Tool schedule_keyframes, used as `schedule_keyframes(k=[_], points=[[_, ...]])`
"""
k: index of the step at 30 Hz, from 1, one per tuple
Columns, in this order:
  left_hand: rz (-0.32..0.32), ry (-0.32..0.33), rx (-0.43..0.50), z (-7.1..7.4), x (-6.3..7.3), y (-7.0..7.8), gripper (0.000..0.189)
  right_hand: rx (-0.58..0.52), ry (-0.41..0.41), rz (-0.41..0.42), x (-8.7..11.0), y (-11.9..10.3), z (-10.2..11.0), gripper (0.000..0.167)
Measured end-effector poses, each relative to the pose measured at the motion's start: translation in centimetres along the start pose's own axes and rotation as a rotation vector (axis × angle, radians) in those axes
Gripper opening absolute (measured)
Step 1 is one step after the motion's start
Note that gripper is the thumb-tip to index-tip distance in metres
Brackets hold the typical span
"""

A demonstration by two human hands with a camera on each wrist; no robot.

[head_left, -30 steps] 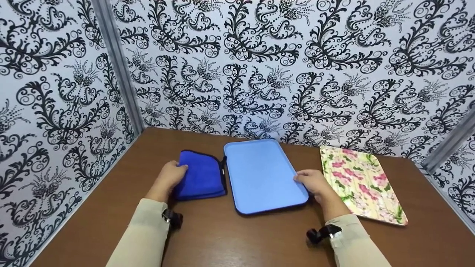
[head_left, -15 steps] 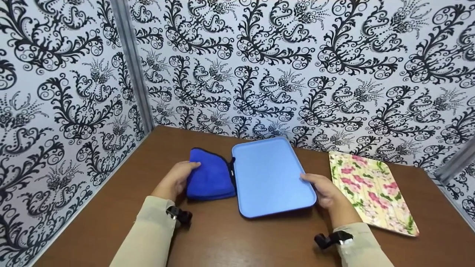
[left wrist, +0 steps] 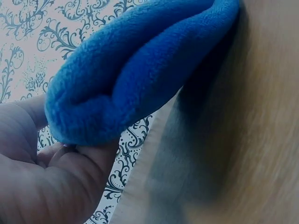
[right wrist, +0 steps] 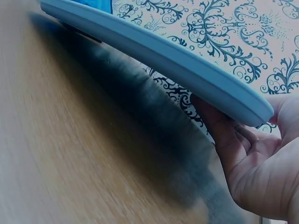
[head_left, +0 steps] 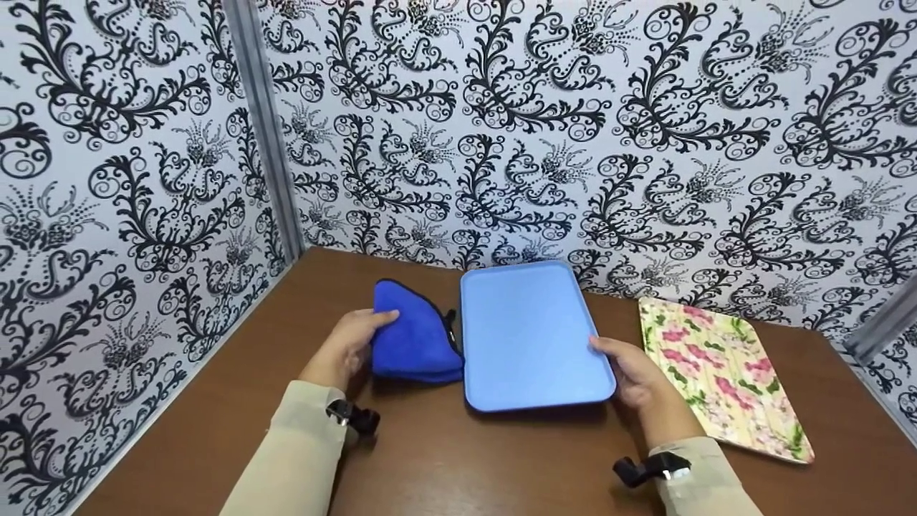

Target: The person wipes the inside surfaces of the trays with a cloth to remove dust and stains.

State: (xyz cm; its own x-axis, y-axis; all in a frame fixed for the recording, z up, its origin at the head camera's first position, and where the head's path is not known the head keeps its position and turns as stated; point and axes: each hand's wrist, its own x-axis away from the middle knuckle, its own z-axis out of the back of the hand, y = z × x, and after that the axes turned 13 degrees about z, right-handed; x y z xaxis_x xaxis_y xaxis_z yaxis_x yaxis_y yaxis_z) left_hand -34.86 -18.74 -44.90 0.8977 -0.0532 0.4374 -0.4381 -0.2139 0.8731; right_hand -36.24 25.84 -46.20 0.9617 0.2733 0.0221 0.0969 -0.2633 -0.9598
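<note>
- A light-blue tray (head_left: 537, 337) is at the middle of a brown table (head_left: 430, 459), its long axis running away from the person, the far end leaning slightly left.
- Left of it, a folded blue cloth (head_left: 415, 337) has its dark-trimmed edge facing the tray and slanting down toward the tray's near left side.
- Both forearms reach forward, one on each side. The left hand (head_left: 351, 344) grasps the cloth's outer left edge, thumb on top; the right hand (head_left: 634, 373) grips the tray's right edge near its front corner, thumb over the rim.
- The head view shows a flowered board (head_left: 723, 376) lying to the right.
- Only the left wrist view reveals the cloth's thick, plush folds end-on.
- The right wrist view shows the tray's rim side-on, fingers underneath, the gripped edge clear of the table.
</note>
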Motion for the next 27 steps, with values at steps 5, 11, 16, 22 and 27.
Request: schedule_keyframes(k=[5, 11, 16, 22, 27], points=[[-0.003, 0.021, 0.021, -0.3, 0.4, 0.3, 0.043, -0.053, -0.022, -0.013, 0.3, -0.4, -0.4, 0.031], [-0.040, 0.053, 0.059, -1.1, 1.4, 1.2, 0.045, -0.075, -0.017, -0.001, 0.3, -0.6, -1.4, 0.032], [-0.095, 0.129, 0.074, -2.2, 2.1, 1.8, 0.041, -0.065, -0.008, 0.015, 0.3, -0.7, -2.3, 0.031], [-0.215, 0.173, -0.021, -4.1, 3.0, 1.8, 0.037, -0.091, 0.002, 0.000, 0.3, -0.8, -3.3, 0.032], [-0.320, 0.200, -0.150, -5.8, 3.1, 1.2, 0.030, -0.113, 0.013, -0.004, 0.4, -1.0, -3.8, 0.032]])
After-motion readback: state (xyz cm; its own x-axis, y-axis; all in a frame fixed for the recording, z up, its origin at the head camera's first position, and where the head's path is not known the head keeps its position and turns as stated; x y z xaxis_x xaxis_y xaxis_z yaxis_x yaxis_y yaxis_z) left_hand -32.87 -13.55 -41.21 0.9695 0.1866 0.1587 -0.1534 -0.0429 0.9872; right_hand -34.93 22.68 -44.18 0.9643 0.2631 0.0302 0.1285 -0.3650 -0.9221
